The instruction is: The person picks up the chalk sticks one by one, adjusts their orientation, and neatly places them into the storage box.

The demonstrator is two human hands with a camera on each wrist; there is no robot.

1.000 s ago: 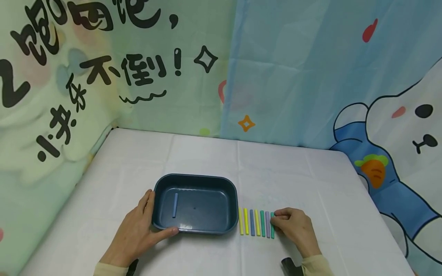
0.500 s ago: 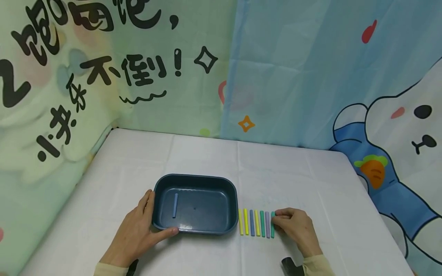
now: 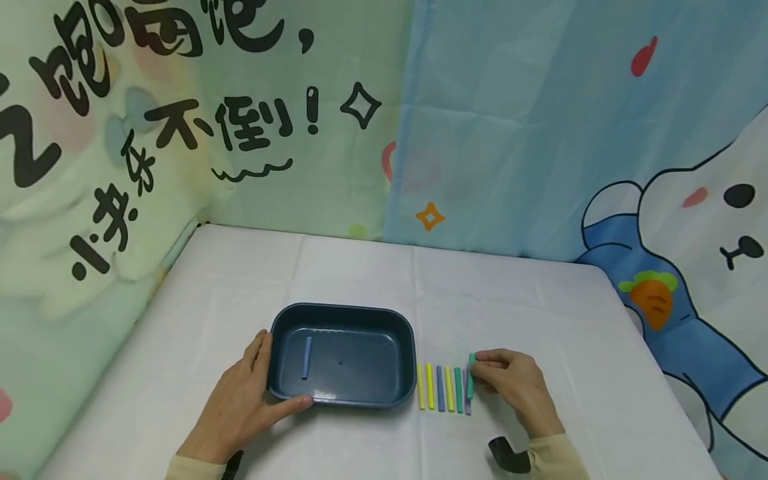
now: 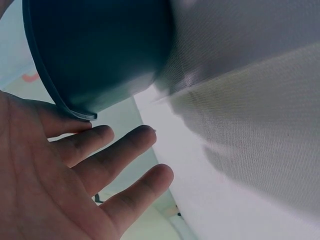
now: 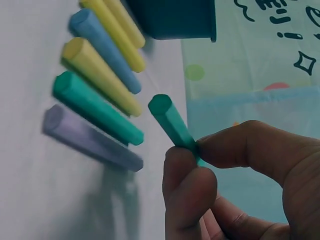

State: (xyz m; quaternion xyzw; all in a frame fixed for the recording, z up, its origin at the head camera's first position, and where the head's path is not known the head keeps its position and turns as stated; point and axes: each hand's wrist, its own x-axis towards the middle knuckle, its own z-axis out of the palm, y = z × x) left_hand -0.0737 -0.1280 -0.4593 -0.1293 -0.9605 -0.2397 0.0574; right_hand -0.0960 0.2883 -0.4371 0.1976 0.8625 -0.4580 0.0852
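Note:
My right hand (image 3: 517, 381) pinches a green six-sided stick (image 5: 172, 122), chalk- or crayon-like, between thumb and fingers, lifted off the cloth. Just left of it lies a row of similar sticks: a purple stick (image 5: 92, 137), another green stick (image 5: 97, 107), a yellow stick (image 5: 102, 75), a blue stick (image 5: 105, 50) and two more yellow ones. A dark blue tray (image 3: 366, 363) stands left of the row. Inside it lies one blue stick (image 3: 307, 358). My left hand (image 3: 240, 390) rests against the tray's left end with fingers extended, thumb along the front rim.
A white cloth (image 3: 510, 300) covers the table. Behind it hang printed curtains (image 3: 480, 133), with a cartoon bear at the right. The row's left end lies close beside the tray's right wall.
The right hand has raised the green stick from the row's right end, moving it slightly up and left over the purple one. The left hand and tray stay in place.

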